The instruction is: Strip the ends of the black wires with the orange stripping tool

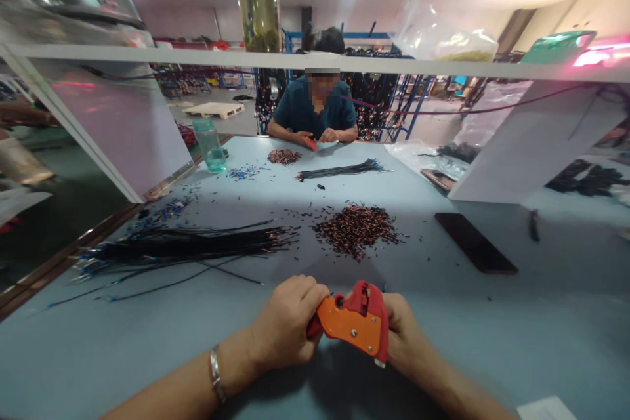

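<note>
My left hand (290,318) is wrapped round the handles of an orange and red wire stripper (350,328), just above the near part of the table. Behind the tool's red head, my right hand (401,328) is closed, its fingertips mostly hidden by the stripper. Whatever it pinches there cannot be made out. Beyond my hands lies a heap of short black cut pieces with copper ends (357,230). Left of it, a bundle of black wires (197,243) lies lengthwise, with stripped copper ends to the right and blue-tipped ends to the left.
A dark phone (475,243) lies at the right. Across the table (418,367) sits a co-worker (315,105) holding a red tool, near a smaller wire bundle (342,169) and copper heap (284,156). A green bottle (209,147) stands far left. Overhead runs a white shelf (344,64).
</note>
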Demonstrator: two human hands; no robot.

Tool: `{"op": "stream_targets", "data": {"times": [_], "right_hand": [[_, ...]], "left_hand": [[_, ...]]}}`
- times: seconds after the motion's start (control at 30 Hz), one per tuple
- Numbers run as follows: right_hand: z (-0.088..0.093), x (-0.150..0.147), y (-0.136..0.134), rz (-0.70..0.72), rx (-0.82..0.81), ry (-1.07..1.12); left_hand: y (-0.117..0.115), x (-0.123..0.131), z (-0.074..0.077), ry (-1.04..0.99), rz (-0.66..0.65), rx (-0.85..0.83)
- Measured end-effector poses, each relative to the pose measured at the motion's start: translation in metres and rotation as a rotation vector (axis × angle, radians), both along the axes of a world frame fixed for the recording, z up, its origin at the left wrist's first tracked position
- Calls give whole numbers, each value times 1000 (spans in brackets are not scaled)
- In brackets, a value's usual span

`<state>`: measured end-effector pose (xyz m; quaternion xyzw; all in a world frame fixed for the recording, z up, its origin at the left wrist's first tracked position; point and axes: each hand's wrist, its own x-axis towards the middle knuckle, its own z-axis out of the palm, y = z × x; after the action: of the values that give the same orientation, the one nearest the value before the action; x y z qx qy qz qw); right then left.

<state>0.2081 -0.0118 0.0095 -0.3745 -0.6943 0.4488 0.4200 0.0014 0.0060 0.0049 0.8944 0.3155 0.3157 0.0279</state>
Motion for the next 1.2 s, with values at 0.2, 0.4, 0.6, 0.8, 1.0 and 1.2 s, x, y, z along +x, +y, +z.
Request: {"op": "stream_targets", "data": {"times": [0.2, 0.4, 0.6, 0.8, 1.0, 1.2], "right_hand": [[0, 0, 0, 26, -8, 16], [1, -1, 0, 28, 24, 6], [2, -3, -1, 29, 29, -12], [1, -3, -2, 45, 18, 3], [-1, -3, -2, 44, 35, 3], [-1, -4, -1, 40, 2, -5]], "left_hand": [[1, -1, -1, 25, 2, 38], [2, 0, 0, 18, 0, 38], [1, -1, 2, 11, -2, 26], [0, -2, -1, 13, -10, 51], [1, -3, 0, 29, -6, 88], [1, -4, -1, 23, -31, 54]]}}
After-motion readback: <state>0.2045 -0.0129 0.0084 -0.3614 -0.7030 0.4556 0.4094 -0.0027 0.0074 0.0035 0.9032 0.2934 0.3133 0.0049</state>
